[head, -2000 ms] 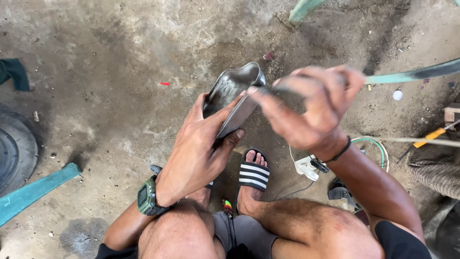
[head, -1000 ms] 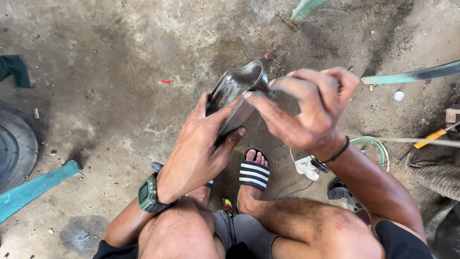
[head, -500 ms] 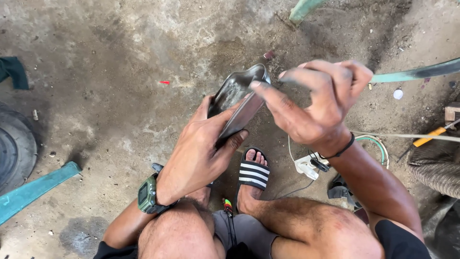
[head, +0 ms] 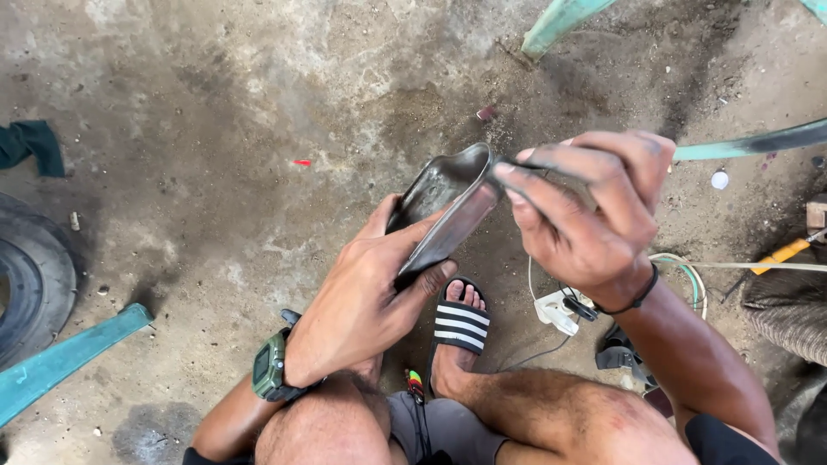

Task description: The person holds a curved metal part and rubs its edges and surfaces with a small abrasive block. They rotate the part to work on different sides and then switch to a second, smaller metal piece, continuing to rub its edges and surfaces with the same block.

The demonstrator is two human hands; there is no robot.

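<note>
Above the concrete floor (head: pixel 215 215), left hand (head: pixel 362 301) clamps the folded rubber tube (head: pixel 448 202); right hand (head: pixel 586 215) pinches its bend, work seemingly midway.

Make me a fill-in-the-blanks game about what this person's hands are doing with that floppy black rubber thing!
1. The left hand grips the folded black rubber strip from ____.
2. The right hand pinches the strip's ____ end.
3. A green digital watch sits on the ____ wrist.
4. The black-and-white striped sandal rests on the concrete ____.

Missing words: below; upper; left; floor
</note>
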